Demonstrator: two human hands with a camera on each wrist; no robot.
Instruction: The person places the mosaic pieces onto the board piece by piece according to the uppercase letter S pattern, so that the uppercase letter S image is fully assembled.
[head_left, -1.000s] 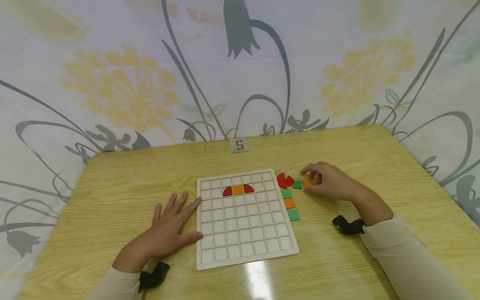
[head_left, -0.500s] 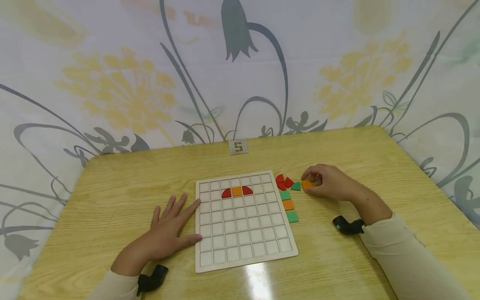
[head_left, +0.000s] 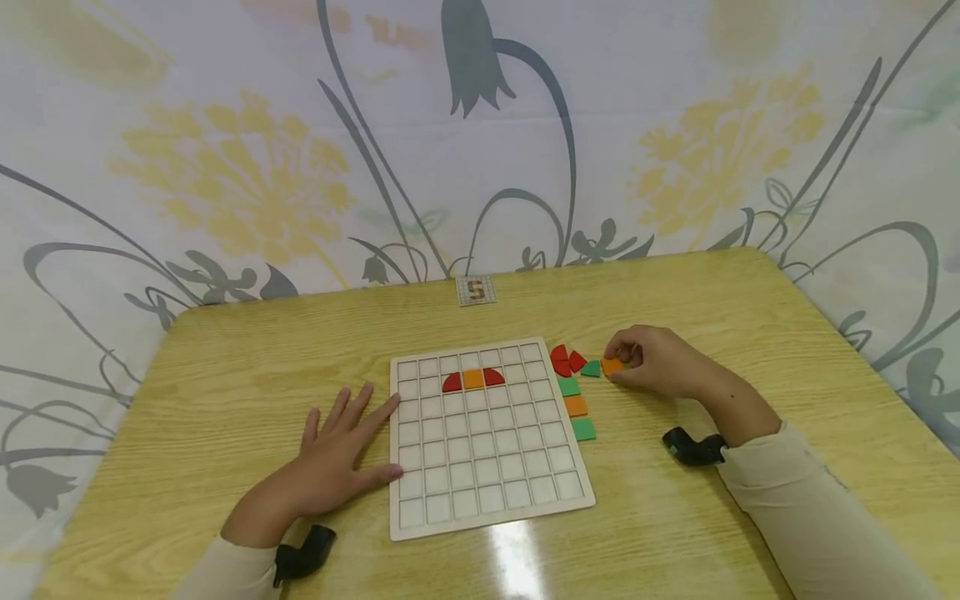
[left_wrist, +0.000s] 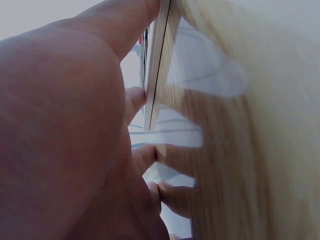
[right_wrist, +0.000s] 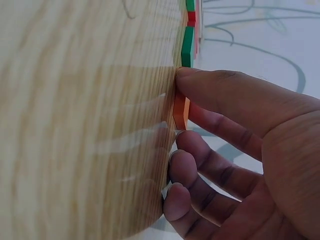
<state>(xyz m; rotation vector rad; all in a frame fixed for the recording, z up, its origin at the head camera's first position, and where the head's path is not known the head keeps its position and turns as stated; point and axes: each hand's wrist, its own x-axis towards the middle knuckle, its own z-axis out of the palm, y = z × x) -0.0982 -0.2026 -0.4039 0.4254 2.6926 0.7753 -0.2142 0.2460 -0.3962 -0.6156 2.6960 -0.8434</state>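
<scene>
In the head view a white grid board (head_left: 467, 448) lies on the table, with an orange square (head_left: 473, 379) between two red curved pieces (head_left: 452, 382) near its top. The left hand (head_left: 330, 462) has its fingers spread, index fingertip and thumb touching the board's left edge; the left wrist view shows this hand (left_wrist: 70, 135) beside the board's side (left_wrist: 157, 65). Right of the board, the right hand (head_left: 663, 365) pinches an orange piece (head_left: 611, 367) lying on the table. In the right wrist view the hand (right_wrist: 280, 145) has thumb and index finger at the orange piece (right_wrist: 180, 112).
Beside the board's right edge lie red pieces (head_left: 562, 361), green pieces (head_left: 570, 386) and an orange square (head_left: 575, 406). A small patterned card (head_left: 476, 290) lies at the table's (head_left: 300, 333) back edge. A flowered cloth (head_left: 420, 150) hangs behind.
The right thumb and index finger have come together on the orange piece, which has turned slightly. The left hand stays at the board's edge.
</scene>
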